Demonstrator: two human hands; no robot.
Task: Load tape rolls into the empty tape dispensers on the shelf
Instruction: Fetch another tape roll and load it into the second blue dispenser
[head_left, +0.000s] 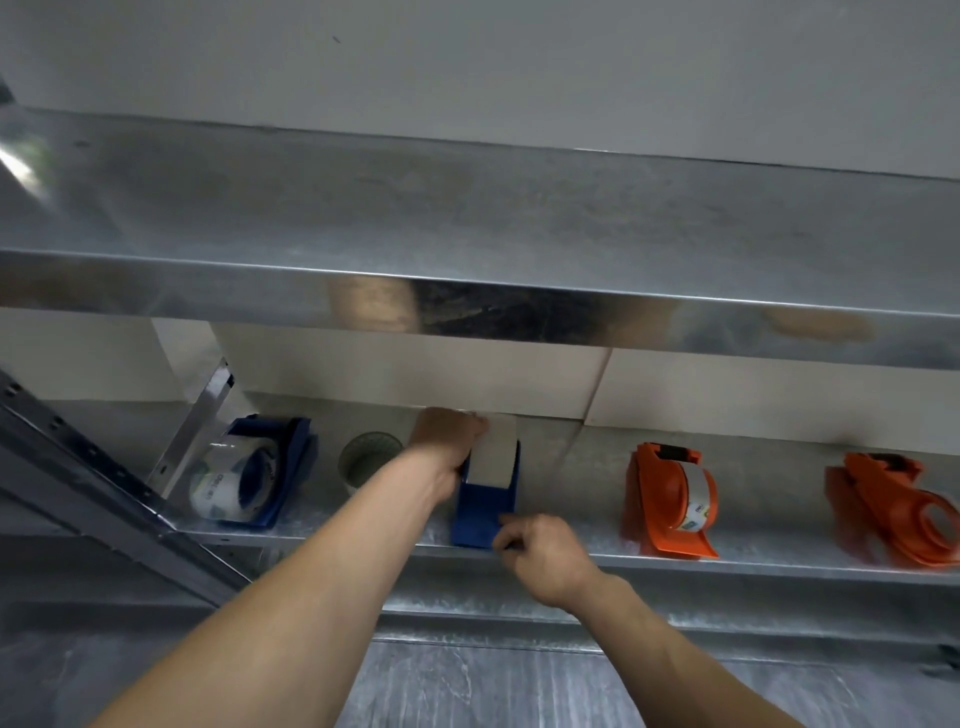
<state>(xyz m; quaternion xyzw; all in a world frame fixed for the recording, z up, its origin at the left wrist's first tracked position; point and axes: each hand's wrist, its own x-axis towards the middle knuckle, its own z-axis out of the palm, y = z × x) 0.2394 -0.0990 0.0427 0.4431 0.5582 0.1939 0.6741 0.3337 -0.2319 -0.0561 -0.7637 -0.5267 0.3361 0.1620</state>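
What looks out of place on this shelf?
The loaded blue plastic tape dispenser at far left seems tipped sideways, unlike the upright loaded orange plastic dispenser. A loose clear tape roll sits beside the blue one.

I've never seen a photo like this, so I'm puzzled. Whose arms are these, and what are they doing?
The camera sits on a person's head, so you see their own arms. On the shiny metal shelf, the left hand grips a pale tape roll sitting in a blue plastic tape dispenser; the right hand pinches its near end. Nearby lie a loose clear tape roll, a loaded blue dispenser, a loaded orange dispenser and an empty orange dispenser.
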